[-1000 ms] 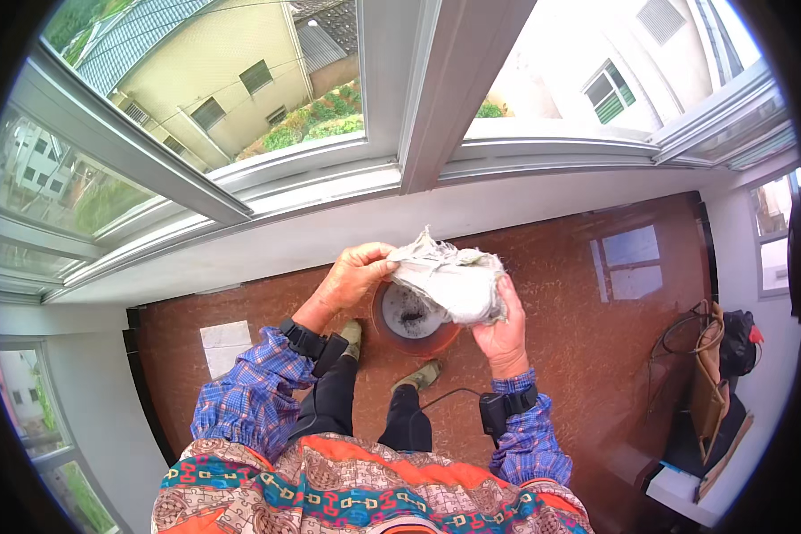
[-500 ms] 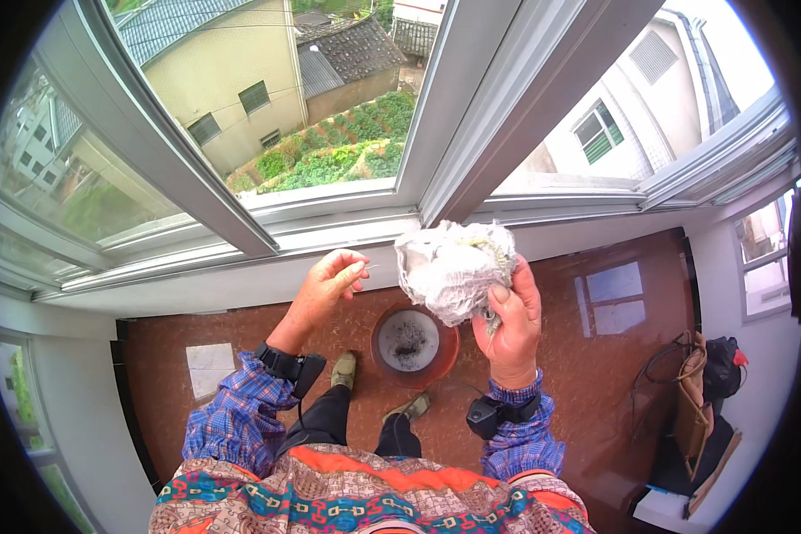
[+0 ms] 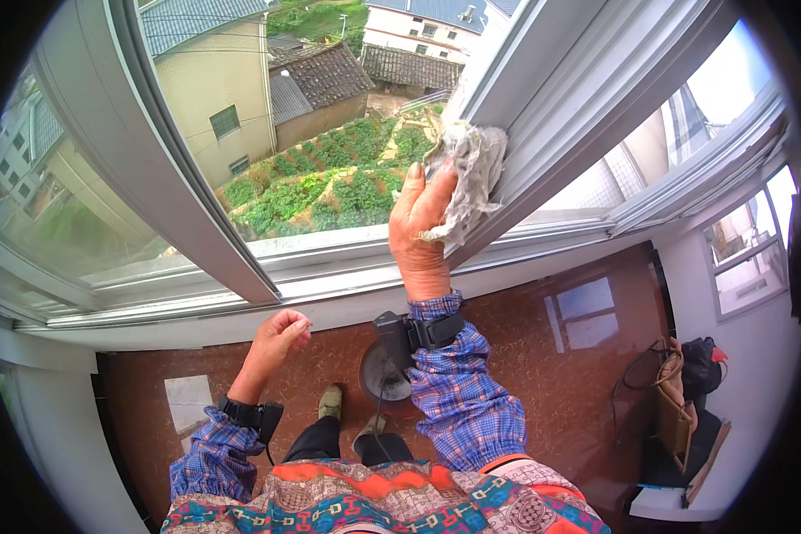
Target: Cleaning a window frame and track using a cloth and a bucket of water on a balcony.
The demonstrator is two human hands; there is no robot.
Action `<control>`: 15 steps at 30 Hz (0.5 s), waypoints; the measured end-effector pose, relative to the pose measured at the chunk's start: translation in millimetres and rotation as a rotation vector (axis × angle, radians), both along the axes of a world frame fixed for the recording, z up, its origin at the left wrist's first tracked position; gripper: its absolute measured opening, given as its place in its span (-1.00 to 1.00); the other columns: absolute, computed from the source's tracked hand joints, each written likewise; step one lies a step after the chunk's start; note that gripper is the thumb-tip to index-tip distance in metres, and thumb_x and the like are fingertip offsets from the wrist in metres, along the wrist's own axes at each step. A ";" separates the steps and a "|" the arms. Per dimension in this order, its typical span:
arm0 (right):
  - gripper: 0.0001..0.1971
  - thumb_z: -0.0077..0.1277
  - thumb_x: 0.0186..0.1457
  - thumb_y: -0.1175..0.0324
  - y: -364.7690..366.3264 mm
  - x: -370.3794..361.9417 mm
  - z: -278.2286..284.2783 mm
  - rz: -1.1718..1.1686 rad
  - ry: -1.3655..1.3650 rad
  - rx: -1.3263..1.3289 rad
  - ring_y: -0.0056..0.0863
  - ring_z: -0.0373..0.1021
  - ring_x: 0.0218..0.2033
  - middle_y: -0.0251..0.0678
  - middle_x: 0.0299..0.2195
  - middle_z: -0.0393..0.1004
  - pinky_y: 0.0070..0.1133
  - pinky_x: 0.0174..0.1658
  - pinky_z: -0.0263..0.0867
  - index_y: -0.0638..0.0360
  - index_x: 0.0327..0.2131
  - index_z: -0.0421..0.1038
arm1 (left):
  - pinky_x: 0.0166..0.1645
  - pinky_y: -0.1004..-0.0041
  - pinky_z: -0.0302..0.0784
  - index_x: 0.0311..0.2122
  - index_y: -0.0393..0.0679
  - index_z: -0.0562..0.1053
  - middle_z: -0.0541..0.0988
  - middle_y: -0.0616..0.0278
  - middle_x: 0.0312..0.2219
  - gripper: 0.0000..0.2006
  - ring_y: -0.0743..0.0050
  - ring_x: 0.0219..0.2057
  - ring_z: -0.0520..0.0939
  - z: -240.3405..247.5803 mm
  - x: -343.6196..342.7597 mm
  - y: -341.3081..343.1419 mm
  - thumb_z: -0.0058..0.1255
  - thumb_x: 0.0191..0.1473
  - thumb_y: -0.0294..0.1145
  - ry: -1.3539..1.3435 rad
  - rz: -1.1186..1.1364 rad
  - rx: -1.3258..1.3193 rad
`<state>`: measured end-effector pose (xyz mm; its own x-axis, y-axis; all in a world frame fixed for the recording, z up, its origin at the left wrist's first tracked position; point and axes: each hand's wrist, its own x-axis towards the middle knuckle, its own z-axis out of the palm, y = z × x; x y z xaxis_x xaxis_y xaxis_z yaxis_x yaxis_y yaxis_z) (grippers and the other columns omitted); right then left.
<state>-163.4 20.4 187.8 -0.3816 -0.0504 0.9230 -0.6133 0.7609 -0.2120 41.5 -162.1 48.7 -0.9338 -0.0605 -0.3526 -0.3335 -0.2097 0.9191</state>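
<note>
My right hand (image 3: 423, 222) is raised to the window and holds a crumpled greyish-white rag (image 3: 476, 169) against the window frame (image 3: 543, 107), beside the glass. Its fingers point up along the rag's left side, and part of the grip is hidden. Lower and to the left, my left hand (image 3: 279, 341) hovers over the floor just below the sill, its fingers curled and the thumb against them. Whether anything small is pinched there I cannot make out.
A reddish bucket (image 3: 371, 372) with a grey, dark-specked inside stands by my feet, partly behind my right forearm. A white sill (image 3: 347, 278) runs below the sliding windows. At the right lie a cardboard piece (image 3: 676, 418) and a black bag (image 3: 703, 367) on the reddish-brown floor (image 3: 543, 383).
My right hand has moved up and left, bringing the rag onto the window frame. My left hand has dropped lower and left; the thin strand at its fingertips no longer shows.
</note>
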 end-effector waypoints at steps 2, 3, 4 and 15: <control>-0.61 0.05 0.29 0.37 -3.4 11.9 -83.9 0.079 -0.266 -0.090 0.09 0.45 -0.06 0.14 -0.06 0.49 -0.25 0.03 0.38 0.46 0.08 0.34 | -0.29 0.65 0.40 -0.19 -0.13 0.53 0.59 0.41 -0.42 -0.83 0.73 -0.40 0.52 1.5 12.3 -7.8 0.03 0.32 -0.26 0.015 0.043 -0.030; -0.58 0.05 0.29 0.32 7.5 12.7 -141.3 0.056 -0.311 -0.105 0.16 0.41 -0.01 0.19 -0.04 0.48 -0.19 0.11 0.31 0.46 0.08 0.31 | -0.29 0.65 0.41 -0.19 -0.14 0.53 0.59 0.40 -0.42 -0.83 0.73 -0.40 0.53 5.4 13.2 -3.6 0.03 0.32 -0.27 0.030 0.048 -0.041; -0.55 0.05 0.28 0.30 10.5 25.8 -180.2 0.037 -0.369 -0.091 0.18 0.38 0.03 0.22 -0.01 0.46 -0.17 0.13 0.28 0.46 0.11 0.29 | -0.29 0.65 0.41 -0.19 -0.14 0.53 0.59 0.40 -0.42 -0.83 0.73 -0.40 0.53 8.7 15.4 -5.0 0.03 0.32 -0.27 0.050 0.045 -0.044; -0.70 0.12 0.19 0.41 76.1 38.0 61.4 0.202 0.035 0.201 0.06 0.49 -0.11 0.05 -0.18 0.55 -0.21 -0.03 0.40 0.31 -0.03 0.46 | -0.30 0.62 0.40 -0.26 -0.16 0.49 0.55 0.40 -0.47 -0.87 0.69 -0.40 0.53 122.2 42.0 -22.5 0.04 0.30 -0.34 0.412 0.320 -0.243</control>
<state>-125.4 96.4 249.3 -0.3135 -0.3049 0.8993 -0.7608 0.6474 -0.0457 83.5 -184.7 170.9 -0.9131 -0.3963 0.0961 0.1080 -0.0078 0.9941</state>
